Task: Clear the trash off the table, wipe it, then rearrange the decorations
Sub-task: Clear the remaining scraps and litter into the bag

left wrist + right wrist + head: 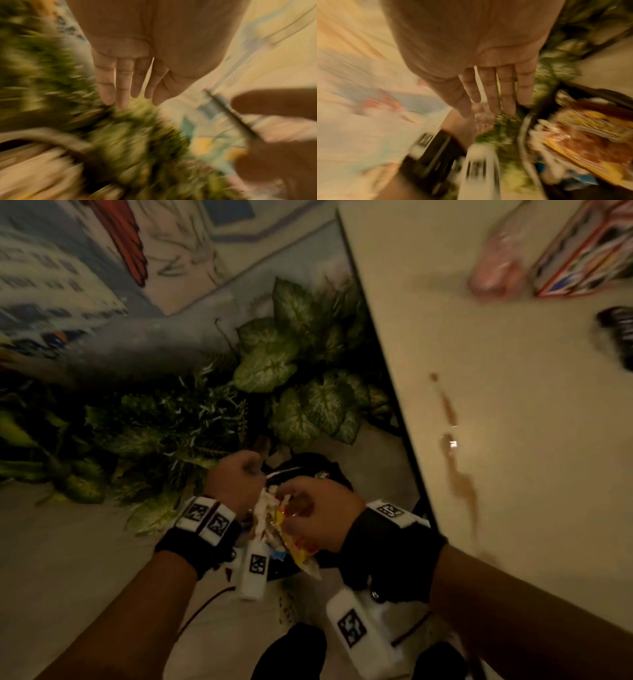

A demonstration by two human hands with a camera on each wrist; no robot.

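Observation:
Both of my hands hover over a black-lined trash bin on the floor beside the table. Crumpled white, yellow and orange wrappers show between the hands, over the bin's mouth. In the right wrist view the wrappers lie inside the bin rim. My left hand has straight fingers and holds nothing. My right hand is likewise spread flat, its fingers empty. Brown spill streaks run along the tabletop near its left edge.
Leafy artificial plants crowd the floor behind the bin, against a painted wall. On the table's far end lie a pink-filled clear bag, a colourful box and a dark object. My shoes stand just below the bin.

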